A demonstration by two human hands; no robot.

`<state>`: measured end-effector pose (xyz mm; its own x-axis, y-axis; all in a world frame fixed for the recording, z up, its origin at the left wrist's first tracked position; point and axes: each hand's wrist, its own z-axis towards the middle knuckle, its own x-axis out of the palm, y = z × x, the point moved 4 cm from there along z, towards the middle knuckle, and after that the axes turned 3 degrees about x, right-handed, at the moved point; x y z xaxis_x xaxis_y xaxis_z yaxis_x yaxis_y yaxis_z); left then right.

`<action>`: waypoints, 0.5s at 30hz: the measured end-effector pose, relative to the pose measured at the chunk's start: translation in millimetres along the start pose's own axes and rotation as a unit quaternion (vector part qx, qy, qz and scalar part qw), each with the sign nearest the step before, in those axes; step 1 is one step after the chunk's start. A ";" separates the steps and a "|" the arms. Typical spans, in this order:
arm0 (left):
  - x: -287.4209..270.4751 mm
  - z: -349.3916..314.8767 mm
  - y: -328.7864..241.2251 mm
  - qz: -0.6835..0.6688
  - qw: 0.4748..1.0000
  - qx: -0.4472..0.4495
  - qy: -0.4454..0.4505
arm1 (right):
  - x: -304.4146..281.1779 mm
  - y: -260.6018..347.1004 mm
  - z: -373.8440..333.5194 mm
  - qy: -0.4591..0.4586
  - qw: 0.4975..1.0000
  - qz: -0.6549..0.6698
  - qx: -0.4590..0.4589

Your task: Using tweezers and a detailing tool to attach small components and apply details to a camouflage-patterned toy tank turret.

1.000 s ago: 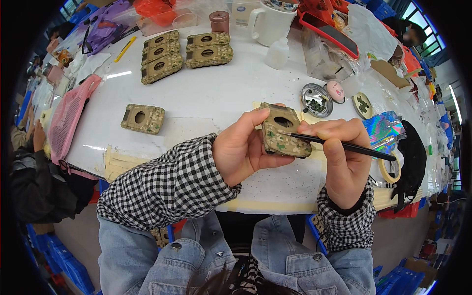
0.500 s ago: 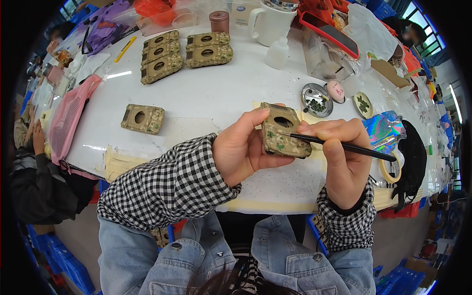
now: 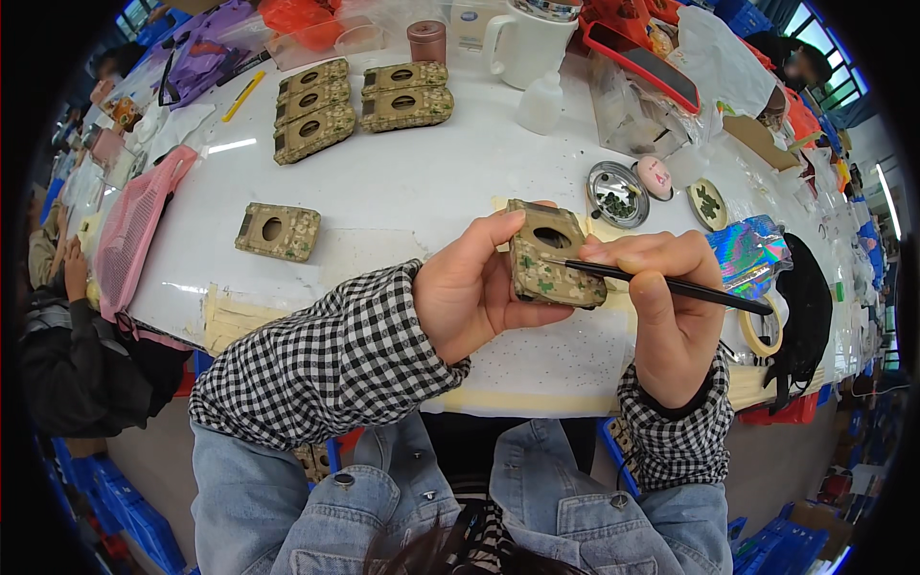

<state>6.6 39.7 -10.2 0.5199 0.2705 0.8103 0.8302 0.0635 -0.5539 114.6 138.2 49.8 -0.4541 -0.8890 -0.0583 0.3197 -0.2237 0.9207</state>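
My left hand (image 3: 471, 287) grips a camouflage-patterned model vehicle hull (image 3: 554, 259) by its left side, tilted above the table; a dark oval hole opens in its top. In my right hand (image 3: 676, 311) is a slim black pen-like tool (image 3: 685, 285), perhaps tweezers or a brush, pinched between thumb and fingers. Its thin tip touches or nearly touches the hull's top, just below the hole, near green patches. A similar hull (image 3: 278, 232) lies alone on the table to the left. Several more stand in two groups, one stack (image 3: 314, 112) and another (image 3: 407, 96), farther back.
Right of the held hull are a round metal dish (image 3: 618, 213) with dark green bits, a pink egg-shaped object (image 3: 655, 178) and a small dish (image 3: 709, 205) with green pieces. A tape roll (image 3: 762, 333) lies near my right hand. Farther off stand a white bottle (image 3: 541, 103) and white jug (image 3: 525, 48).
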 end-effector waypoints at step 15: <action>-1.2 0.4 0.3 0.000 1.000 -0.001 0.003 | -1.1 -1.4 -0.4 0.011 1.000 0.007 -0.006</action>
<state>6.1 39.7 -11.4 0.5209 0.2653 0.8113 0.8307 0.0612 -0.5534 115.0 139.4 48.5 -0.4314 -0.9006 -0.0540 0.3354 -0.2157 0.9171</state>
